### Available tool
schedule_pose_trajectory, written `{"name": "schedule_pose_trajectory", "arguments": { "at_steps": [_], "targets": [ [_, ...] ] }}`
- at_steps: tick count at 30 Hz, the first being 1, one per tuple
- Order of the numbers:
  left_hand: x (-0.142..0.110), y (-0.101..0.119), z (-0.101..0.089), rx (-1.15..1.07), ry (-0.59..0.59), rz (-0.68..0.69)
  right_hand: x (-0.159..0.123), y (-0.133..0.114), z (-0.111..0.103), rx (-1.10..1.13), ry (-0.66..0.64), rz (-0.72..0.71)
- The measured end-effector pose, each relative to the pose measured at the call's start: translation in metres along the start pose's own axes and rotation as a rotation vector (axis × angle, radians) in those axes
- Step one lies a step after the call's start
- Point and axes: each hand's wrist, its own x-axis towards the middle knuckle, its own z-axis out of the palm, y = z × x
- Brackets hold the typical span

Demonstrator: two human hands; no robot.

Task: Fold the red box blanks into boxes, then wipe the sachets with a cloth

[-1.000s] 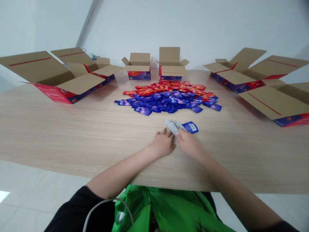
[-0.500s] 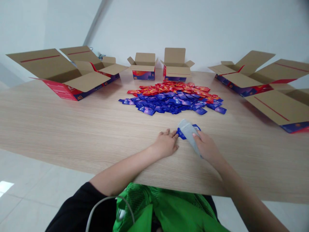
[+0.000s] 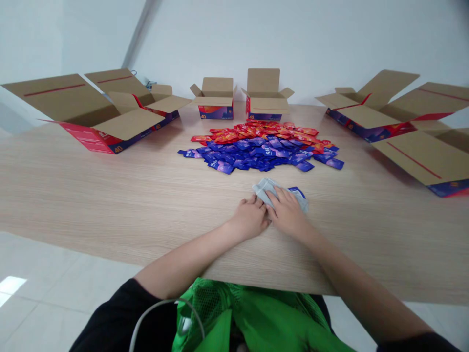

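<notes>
Right hand: fingers extended, unclenched, over grey cloth.
Left hand: just beside it, fingers outstretched, tips at cloth.
Blue packet: partly beneath right hand's cloth (edge exposed).
Packet pile: beyond both hands.

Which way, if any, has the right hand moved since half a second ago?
Yes: the right hand moved leftward, toward the left hand, judged against the blue packet pile.
</notes>
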Motion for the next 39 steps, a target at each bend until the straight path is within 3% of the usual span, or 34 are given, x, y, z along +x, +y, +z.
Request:
{"name": "schedule_pose_trajectory", "arguments": {
  "at_steps": [7,13,17,24,29,34,39],
  "targets": [
    [0.001,-0.001,0.0,-0.008,-0.007,0.001,-0.01,0.021,-0.013,-0.051,-0.044,0.042],
    [0.001,-0.001,0.001,-0.007,-0.014,-0.005,-0.003,0.012,-0.011,-0.023,0.041,0.259],
    [0.002,-0.001,0.002,-0.01,-0.01,-0.004,-0.003,0.001,-0.01,-0.05,0.119,0.296],
    [0.002,-0.001,0.002,-0.015,0.009,0.001,-0.009,-0.02,-0.01,-0.168,0.132,0.219],
    [0.001,-0.001,0.001,-0.015,0.013,0.007,-0.01,-0.012,-0.007,-0.105,0.218,0.135],
    [0.002,-0.001,0.002,-0.01,0.004,0.002,-0.007,0.004,0.003,-0.046,0.06,-0.081],
    [0.001,0.0,0.001,-0.002,0.003,-0.001,-0.005,0.003,0.008,-0.072,0.052,-0.061]
  ]
}}
